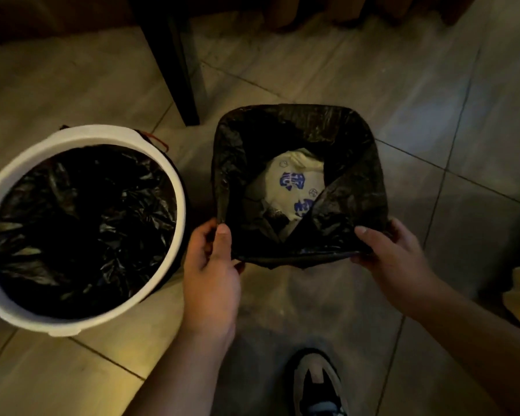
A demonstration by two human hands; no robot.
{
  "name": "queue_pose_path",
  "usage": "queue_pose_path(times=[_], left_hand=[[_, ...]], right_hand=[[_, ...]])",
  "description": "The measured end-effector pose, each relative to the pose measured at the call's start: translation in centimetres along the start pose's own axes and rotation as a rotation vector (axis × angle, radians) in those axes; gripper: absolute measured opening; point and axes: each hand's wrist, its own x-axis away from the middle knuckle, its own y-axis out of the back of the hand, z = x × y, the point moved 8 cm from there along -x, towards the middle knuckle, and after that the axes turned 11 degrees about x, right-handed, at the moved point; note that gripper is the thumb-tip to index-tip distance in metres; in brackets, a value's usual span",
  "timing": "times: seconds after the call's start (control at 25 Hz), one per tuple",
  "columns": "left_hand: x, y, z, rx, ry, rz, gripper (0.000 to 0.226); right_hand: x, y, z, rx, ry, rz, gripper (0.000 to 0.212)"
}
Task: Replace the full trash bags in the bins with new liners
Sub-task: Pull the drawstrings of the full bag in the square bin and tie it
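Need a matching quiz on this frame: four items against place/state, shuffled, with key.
Things:
1. white-rimmed bin
2. black bag
3. white printed bag
4. shoe

Place or state:
A. lying inside the black bag
B. at the bottom edge of the view
C. near edge gripped by the left hand and the right hand, mouth open
D. left of the black bag, lined in black

Pairs: 1-D, 2-C, 3-A, 4-B
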Motion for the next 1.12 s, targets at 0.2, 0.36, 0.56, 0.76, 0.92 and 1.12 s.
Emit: queue_pose_path(times=[0.2, 0.36, 0.56, 0.76, 0.92, 1.12], left_hand=[[-0.6, -0.4, 1.6, 0.316, 0.104, -0.025, 0.017], [0.1, -1.1, 1.3, 0.373, 0.153, 0.017, 0.016], [0.2, -1.5, 0.8, 0.396, 0.256, 0.072, 0.034], [-0.2, -1.6, 0.8, 0.346, 0.273, 0.092, 0.039], [-0.2, -1.8, 1.1, 0.357, 0.256, 0.119, 0.047], [-0.3, -1.8, 1.1, 0.359, 0.279, 0.192, 0.053]], right_hand=[[-0.8, -0.8, 0.3, -0.144, 0.027, 0.074, 0.031], [0.7, -0.9, 1.4, -0.211, 0.001, 0.052, 0.039], [1.8, -2.1, 1.1, -0.333, -0.072, 0.091, 0.034], [2.5, -1.5, 1.0, -0.505, -0.126, 0.118, 0.027], [2.9, -0.9, 1.4, -0.511, -0.099, 0.072, 0.016], [2.8, 0.5, 2.5, -0.348, 0.035, 0.011, 0.017]])
